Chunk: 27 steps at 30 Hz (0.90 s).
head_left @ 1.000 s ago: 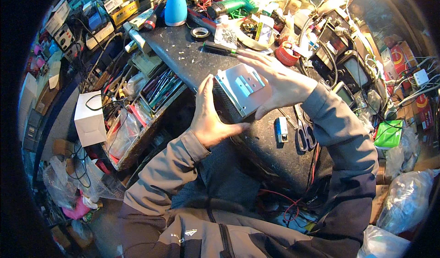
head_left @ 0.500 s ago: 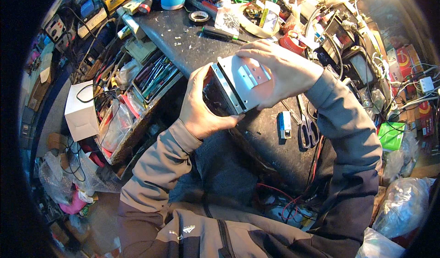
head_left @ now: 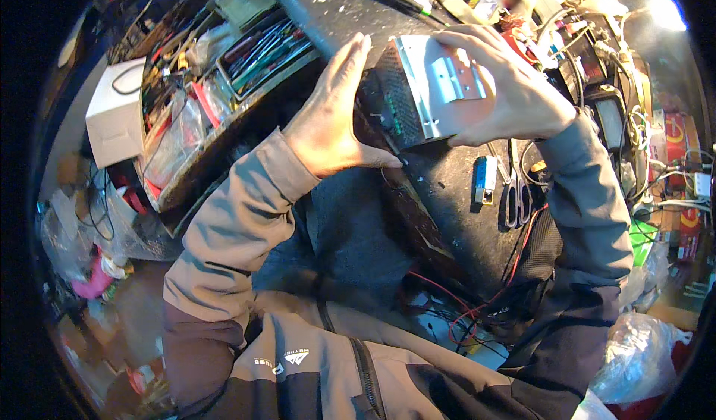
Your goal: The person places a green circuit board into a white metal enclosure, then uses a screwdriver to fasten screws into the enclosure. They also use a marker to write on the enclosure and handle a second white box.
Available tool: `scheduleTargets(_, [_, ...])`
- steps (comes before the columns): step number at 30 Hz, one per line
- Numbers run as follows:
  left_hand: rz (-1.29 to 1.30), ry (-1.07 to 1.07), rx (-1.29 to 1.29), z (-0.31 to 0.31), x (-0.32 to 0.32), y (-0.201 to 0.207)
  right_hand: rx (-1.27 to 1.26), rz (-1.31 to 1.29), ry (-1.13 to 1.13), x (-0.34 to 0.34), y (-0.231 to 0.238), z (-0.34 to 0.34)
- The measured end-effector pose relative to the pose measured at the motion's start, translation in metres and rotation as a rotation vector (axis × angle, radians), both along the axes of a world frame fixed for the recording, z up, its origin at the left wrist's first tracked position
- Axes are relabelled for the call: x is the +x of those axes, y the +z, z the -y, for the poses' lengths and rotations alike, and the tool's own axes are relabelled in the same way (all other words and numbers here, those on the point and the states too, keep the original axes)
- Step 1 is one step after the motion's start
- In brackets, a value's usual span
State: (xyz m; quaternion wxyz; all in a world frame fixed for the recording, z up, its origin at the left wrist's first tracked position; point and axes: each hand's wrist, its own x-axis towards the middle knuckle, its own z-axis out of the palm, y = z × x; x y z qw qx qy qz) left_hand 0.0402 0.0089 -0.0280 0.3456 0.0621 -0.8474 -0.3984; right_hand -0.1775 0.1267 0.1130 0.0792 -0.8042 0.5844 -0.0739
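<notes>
**Metal box held up between both hands, closer to the camera than before**

- A silver metal box (head_left: 429, 88), with a perforated dark side and a flat plate on top, is held above the dark desk (head_left: 455, 196), clear of its surface.
- The left hand (head_left: 332, 121) is laid flat against the box's left end, fingers straight and pointing up, palm pressed to the perforated side.
- The right hand (head_left: 507, 92) is wrapped over the box's top and right end; the fingers are curled across the plate, so the box is clamped between the two hands.
- Compared with one second ago, the box has been lifted off the desk and brought nearer the head; it now fills more of the view. Half a second ago it was already raised, and it has since been carried slightly higher and to the right.
- The box is tilted, its plate turned towards the right.
- On the desk below the right hand, a small blue-and-white item (head_left: 485, 181) is seen lying just beside a pair of scissors (head_left: 516, 196); both are unchanged in place relative to the desk.
- To the left, a tray of tools (head_left: 261, 51) and a white box (head_left: 115, 118) are seen.
- Red wires (head_left: 477, 308) are seen hanging under the desk edge.
</notes>
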Motion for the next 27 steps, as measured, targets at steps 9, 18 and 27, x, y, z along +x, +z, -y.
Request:
scheduleTargets(9, [-0.052, 0.108, -0.022, -0.01, -0.011, -0.016, 0.045, -0.017, 0.022, 0.015, -0.001, 0.006])
scheduleTargets(18, [-0.18, -0.046, 0.25, -0.01, -0.008, -0.013, 0.028, -0.023, 0.032, 0.011, -0.002, 0.008])
scheduleTargets(27, [-0.163, -0.001, 0.26, -0.028, -0.023, -0.014, 0.092, -0.023, -0.024, 0.011, -0.002, 0.005])
